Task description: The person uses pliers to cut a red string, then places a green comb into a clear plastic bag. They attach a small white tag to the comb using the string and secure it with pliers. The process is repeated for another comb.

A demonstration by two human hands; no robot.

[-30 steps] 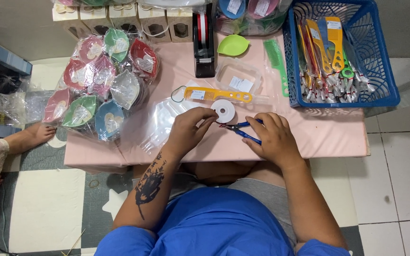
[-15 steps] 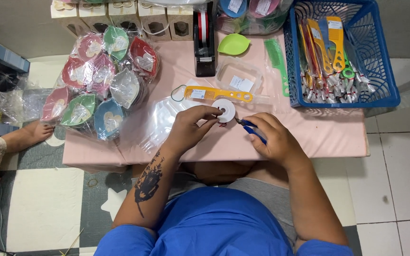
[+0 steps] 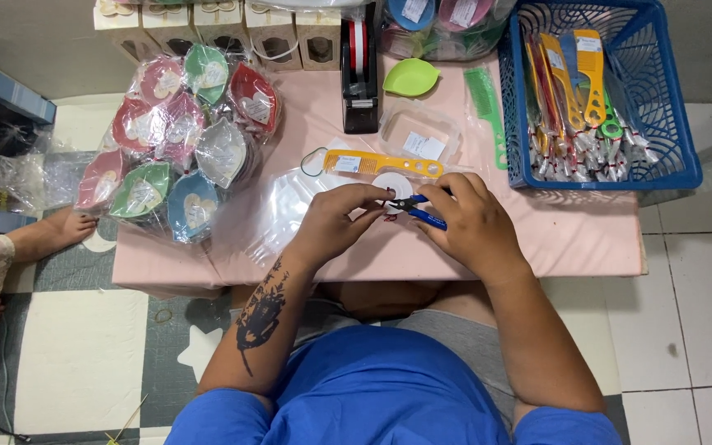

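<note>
Pinching white disc (image 3: 392, 185) with left hand (image 3: 335, 222), right hand (image 3: 467, 222) gripping blue-handled pliers (image 3: 422, 210), now raised nearer disc.

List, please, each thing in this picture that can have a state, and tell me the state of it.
Left hand: fingers pinching the white disc.
Right hand: closed around blue-handled pliers, tips at the disc.
Yellow comb: flat on the table, beside the disc.
Tape dispenser: upright, roll loaded.
Blue basket: filled with combs.
Clear lidded box: closed.
Leaf-shaped dishes: wrapped, piled.
</note>
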